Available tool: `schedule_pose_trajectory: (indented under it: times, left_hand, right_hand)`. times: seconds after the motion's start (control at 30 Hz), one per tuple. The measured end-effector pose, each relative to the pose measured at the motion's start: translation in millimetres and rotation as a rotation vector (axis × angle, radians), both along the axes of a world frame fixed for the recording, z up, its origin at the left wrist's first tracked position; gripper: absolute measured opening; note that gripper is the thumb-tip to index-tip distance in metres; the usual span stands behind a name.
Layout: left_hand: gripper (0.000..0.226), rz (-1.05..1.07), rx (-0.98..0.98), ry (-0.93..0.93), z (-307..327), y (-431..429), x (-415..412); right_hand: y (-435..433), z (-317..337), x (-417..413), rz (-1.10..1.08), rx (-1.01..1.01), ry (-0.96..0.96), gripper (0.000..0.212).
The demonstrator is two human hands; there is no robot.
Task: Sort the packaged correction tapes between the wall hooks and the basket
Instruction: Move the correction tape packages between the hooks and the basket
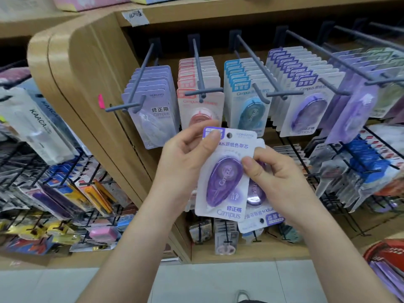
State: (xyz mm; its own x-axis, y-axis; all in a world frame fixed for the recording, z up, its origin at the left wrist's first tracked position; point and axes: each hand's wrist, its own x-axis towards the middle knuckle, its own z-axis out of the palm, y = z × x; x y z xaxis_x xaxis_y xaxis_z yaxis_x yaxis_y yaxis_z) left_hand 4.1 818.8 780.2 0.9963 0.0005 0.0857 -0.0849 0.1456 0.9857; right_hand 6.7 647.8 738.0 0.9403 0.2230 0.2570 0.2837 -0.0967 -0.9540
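Two purple packs sat just below the hooks, the left hand pinching the front one's top and the right hand pinching both; they looked light and bendy, best held by the card edge.

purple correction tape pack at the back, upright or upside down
Upside down: the rear purple correction tape pack shows inverted lettering, hang hole at bottom; the front purple pack is upright.
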Motion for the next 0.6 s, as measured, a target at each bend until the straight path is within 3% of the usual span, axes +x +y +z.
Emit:
schedule_pose_trajectory:
  times: [0.1,0.2,0.3,0.43,0.6]
  left_hand:
    - [0.021,0.000,0.065,0.015,2.6,-7.6,7.6]
    - [0.003,0.047,0.037,0.024,-0.5,-12.0,10.4]
    - [0.021,0.128,-0.031,0.019,-5.4,-19.8,13.7]
    - [0.014,0.121,-0.002,-0.050,-11.3,-48.9,16.0]
    - [0.015,0.010,0.101,-0.137,-9.3,-97.0,19.3]
  right_hand:
    - [-5.2,-1.1,-0.3,-0.004,-0.088,-0.037,0.031]
    - [-9.9,0.2,-2.7,0.023,-0.052,0.033,0.021]
    - [-22.2,-0.3,-5.8,0.000,-0.001,0.091,0.023]
    - [-46.0,-5.7,-9.1,-0.039,-0.140,0.071,0.019]
    - [-82.2,-14.6,-12.7,-0.203,-0.165,-0.014,0.007]
